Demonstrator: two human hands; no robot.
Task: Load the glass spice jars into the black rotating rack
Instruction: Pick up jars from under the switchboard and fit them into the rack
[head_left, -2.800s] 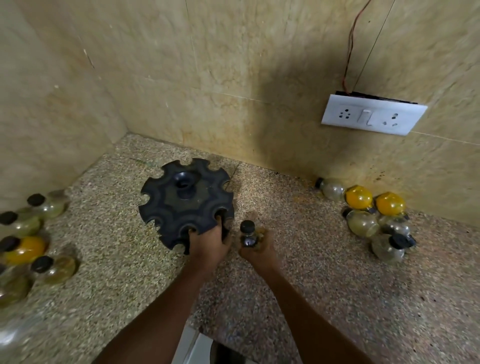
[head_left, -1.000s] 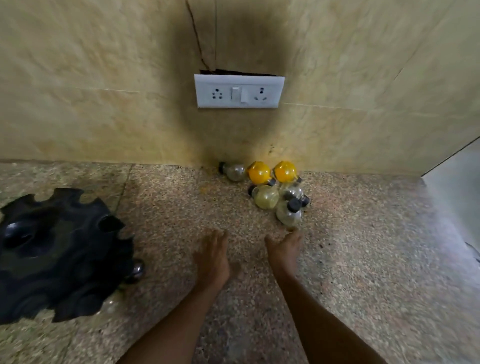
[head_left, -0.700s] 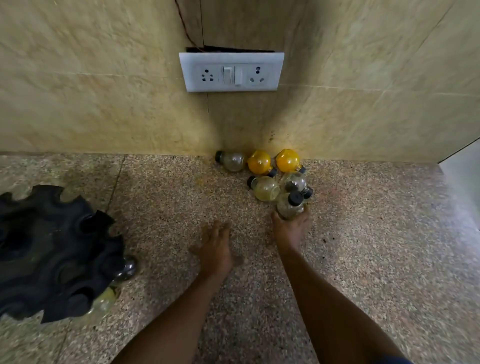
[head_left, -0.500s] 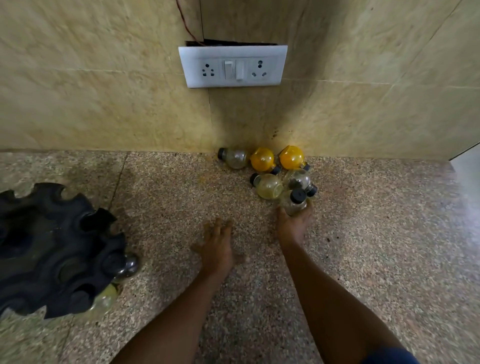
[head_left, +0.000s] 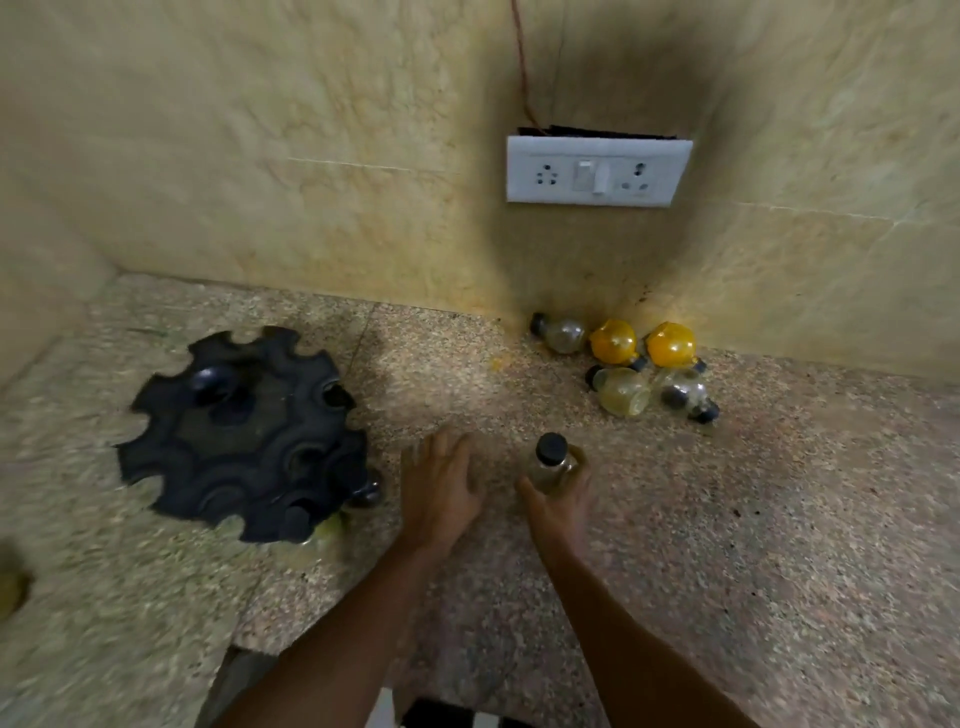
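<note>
Holding: right hand grips a glass spice jar upright, black cap on top, fingers curled round its body, above the counter
Left hand: left hand spread flat, palm down, fingers relaxed, holding nothing, just left of the held jar
Rack: black rotating rack sits on the counter, left of both hands, slightly blurred; two jars show at its near right edge, under the rim
Loose jars: five jars lying on their sides in a cluster at the far right, against the wall; two are yellow, three clear or pale
Wall: white socket plate above the cluster, red wire running up from it
Far left edge: blurred yellowish object, cannot tell what
</note>
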